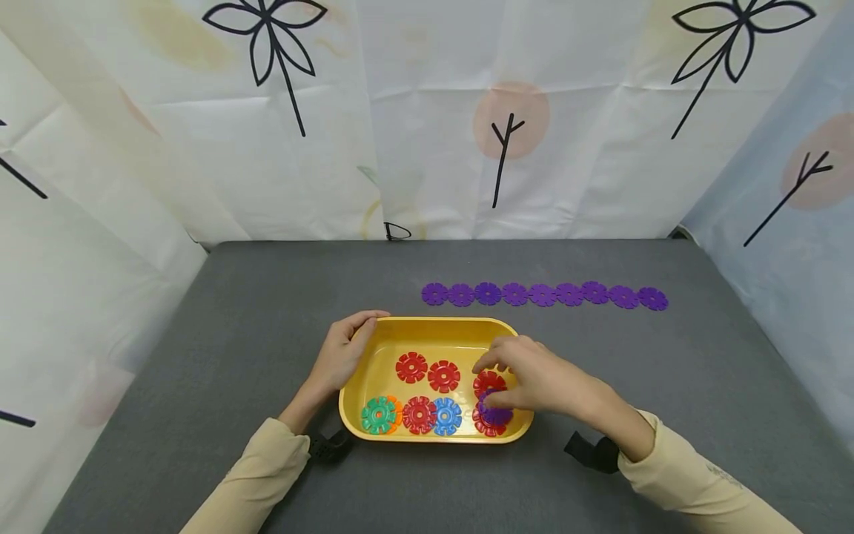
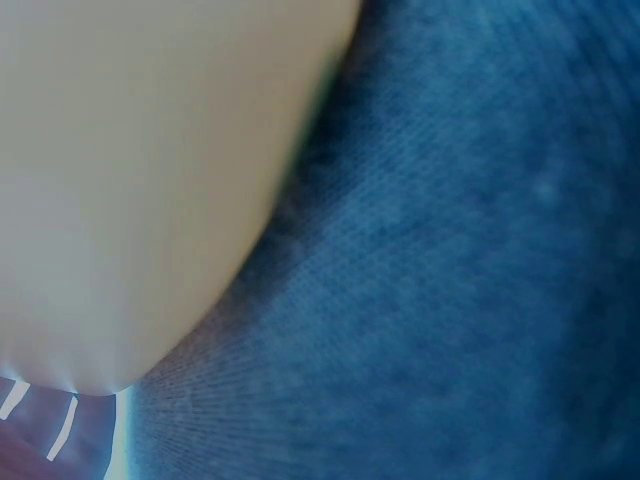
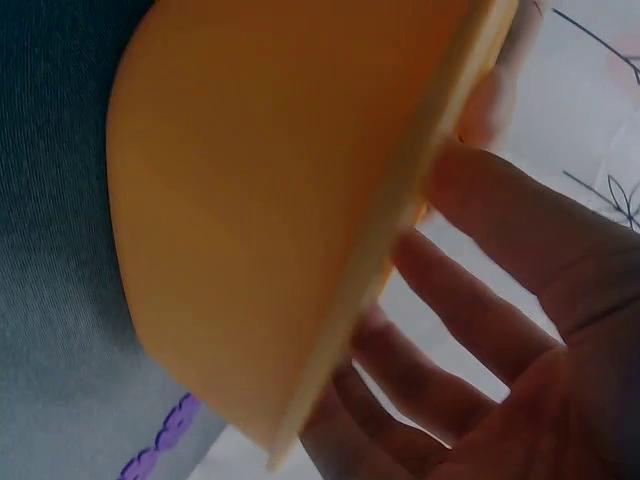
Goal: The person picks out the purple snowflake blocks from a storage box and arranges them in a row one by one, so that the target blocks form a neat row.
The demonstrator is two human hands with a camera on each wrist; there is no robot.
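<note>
A yellow tray (image 1: 437, 437) stands on the grey table, with several flower-shaped plastic discs in it. My left hand (image 1: 339, 356) grips its left rim near the far corner. Inside the right end reaches my right hand (image 1: 543, 374), fingers bent and apart from the thumb. The thumb lies over a purple disc (image 1: 495, 409), which overlaps a red disc; whether it touches is unclear. Two more red discs (image 1: 411, 367) lie mid-tray. Along the near side are a green disc (image 1: 378, 415) partly over an orange one, a red disc (image 1: 419, 415) and a blue disc (image 1: 448, 417).
Behind the tray, a row of linked purple discs (image 1: 542, 295) runs to the right across the grey table (image 1: 267, 297). Patterned white cloth (image 1: 427, 148) hangs behind the table and at its sides. The left wrist view shows mostly a blurred pale shape and bluish cloth.
</note>
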